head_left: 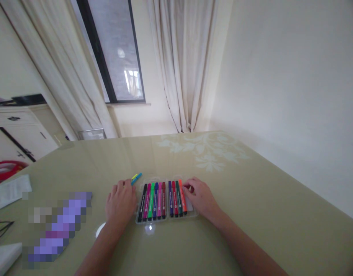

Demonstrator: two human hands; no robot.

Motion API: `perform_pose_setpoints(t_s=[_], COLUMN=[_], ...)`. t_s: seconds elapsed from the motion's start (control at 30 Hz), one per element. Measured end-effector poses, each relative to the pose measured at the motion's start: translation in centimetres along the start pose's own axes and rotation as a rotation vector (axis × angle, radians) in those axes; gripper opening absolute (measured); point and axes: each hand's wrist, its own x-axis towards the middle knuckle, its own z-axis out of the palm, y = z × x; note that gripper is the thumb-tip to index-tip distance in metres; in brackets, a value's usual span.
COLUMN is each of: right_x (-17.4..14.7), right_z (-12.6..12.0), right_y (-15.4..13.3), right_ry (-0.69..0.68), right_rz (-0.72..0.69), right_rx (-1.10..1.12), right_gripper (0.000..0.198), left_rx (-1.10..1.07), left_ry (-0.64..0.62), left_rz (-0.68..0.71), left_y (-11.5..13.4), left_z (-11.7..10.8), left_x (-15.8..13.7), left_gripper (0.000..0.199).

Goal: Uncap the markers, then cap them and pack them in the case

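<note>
Orange marker (183, 201) in clear case (193, 214), just L of curled fingertips on my R hand (201, 196); can't tell if pinched. Blue marker (137, 178) by L hand's bent fingers (120, 184), grip unclear.

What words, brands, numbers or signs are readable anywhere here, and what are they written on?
No text here is readable.
Slim coloured plastic markers in the clear plastic case: white lettering along the barrels, too small to read.
Blue pen-shaped item by the left hand: no legible print.
Long purple item on the left: pixelated, nothing legible.
White sheet at far left: any print too faint.
</note>
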Motion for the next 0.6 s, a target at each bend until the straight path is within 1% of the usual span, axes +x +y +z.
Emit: perform_pose_setpoints(t_s=[0.1, 0.17, 0.2, 0.27, 0.33, 0.4, 0.47, 0.53, 0.6], right_x=[0.0, 0.0, 0.0, -0.1, -0.2, -0.2, -0.3, -0.3, -0.2], right_z=[0.1, 0.1, 0.0, -0.2, -0.2, -0.2, 0.1, 0.4, 0.5], right_y=[0.0, 0.0, -0.1, -0.3, -0.7, -1.0, -1.3, -1.4, -1.5], right_ry=[-0.001, 0.002, 0.004, 0.013, 0.019, 0.01, -0.032, -0.085, -0.11], right_rz=[-0.003, -0.013, -0.018, -0.026, -0.024, -0.015, -0.011, -0.009, 0.018], right_rx=[-0.011, -0.007, 0.0, 0.021, 0.07, 0.187, 0.381, 0.594, 0.738], right_gripper=[0.015, 0.015, 0.015, 0.014, 0.015, 0.019, 0.025, 0.032, 0.04], left_rx=[0.015, 0.017, 0.006, -0.083, -0.288, -0.553, -0.758, -0.849, -0.893], left_ry=[-0.042, -0.025, 0.005, 0.088, 0.153, 0.172, 0.158, 0.142, 0.096], left_rz=[0.014, 0.032, 0.038, 0.054, 0.115, 0.231, 0.35, 0.441, 0.474], left_y=[-0.3, -0.4, -0.3, 0.3, 1.3, 2.7, 4.2, 5.5, 6.3], left_z=[0.0, 0.0, -0.1, -0.3, -0.5, -0.6, -0.9, -1.1, -1.3], left_x=[0.1, 0.2, 0.3, 0.3, -0.1, -1.0, -2.3, -3.6, -4.6], left_gripper=[0.031, 0.03, 0.03, 0.031, 0.03, 0.027, 0.024, 0.02, 0.019])
